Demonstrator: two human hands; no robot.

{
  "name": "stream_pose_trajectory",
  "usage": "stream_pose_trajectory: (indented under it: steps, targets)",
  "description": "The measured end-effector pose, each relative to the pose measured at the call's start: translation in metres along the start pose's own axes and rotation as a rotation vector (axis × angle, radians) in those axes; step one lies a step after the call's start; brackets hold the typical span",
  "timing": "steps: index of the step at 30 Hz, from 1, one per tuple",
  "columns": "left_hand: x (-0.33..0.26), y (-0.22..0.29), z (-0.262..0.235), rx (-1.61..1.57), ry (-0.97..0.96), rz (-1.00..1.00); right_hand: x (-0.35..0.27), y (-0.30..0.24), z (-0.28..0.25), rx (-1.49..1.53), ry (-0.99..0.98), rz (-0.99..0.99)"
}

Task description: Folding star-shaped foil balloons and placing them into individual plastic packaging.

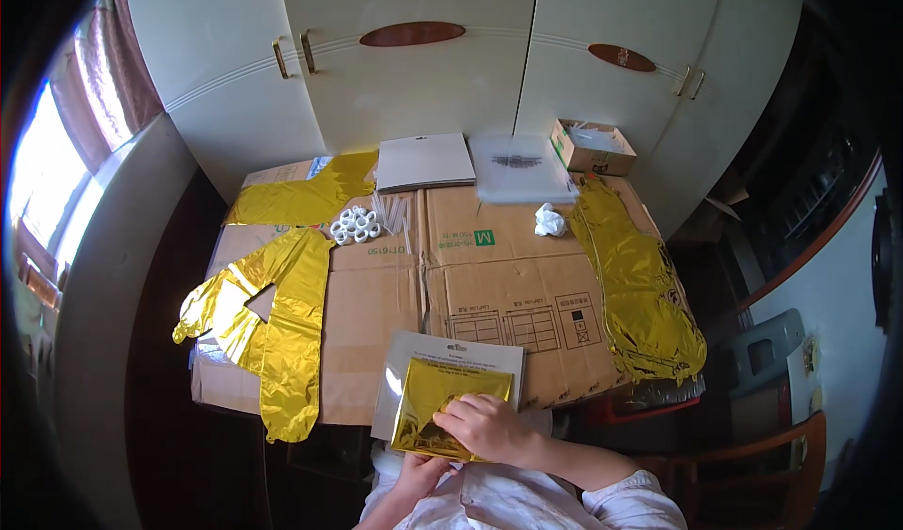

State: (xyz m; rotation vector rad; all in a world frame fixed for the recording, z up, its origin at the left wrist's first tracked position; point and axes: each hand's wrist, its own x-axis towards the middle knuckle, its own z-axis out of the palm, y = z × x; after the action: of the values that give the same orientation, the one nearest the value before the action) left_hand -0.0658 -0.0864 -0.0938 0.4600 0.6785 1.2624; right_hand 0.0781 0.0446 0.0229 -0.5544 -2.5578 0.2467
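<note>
Gold foil (423, 391) folded on card (388, 403); left grip (428, 474) grasping lower edge, right grip (484, 427) pinching foil; loose foils (644, 295) unfolded.

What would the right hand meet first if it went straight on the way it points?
The folded gold foil, which the right hand seems to touch; beyond it, likely the pale card. Depth is unclear.

Folded gold foil square on a flat white rectangular card, lower centre of the frame.
The shiny, creased foil (425, 394) lies flat, tilted slightly, over the card (387, 400), whose margins show left, above and right; small dark print lines its upper part.
</note>
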Motion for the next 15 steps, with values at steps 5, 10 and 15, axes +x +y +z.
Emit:
stream_pose_trajectory:
  steps: [5,10,15]
  targets:
    - [0.003,-0.004,0.016,0.013,0.153,0.086,0.0,-0.002,-0.001,-0.032,-0.026,-0.001]
    - [0.013,-0.003,0.035,0.052,0.373,0.096,-0.001,-0.004,0.004,-0.059,-0.015,-0.022]
    - [0.021,-0.003,0.038,-0.04,0.393,0.123,-0.007,-0.005,0.01,-0.044,-0.042,0.036]
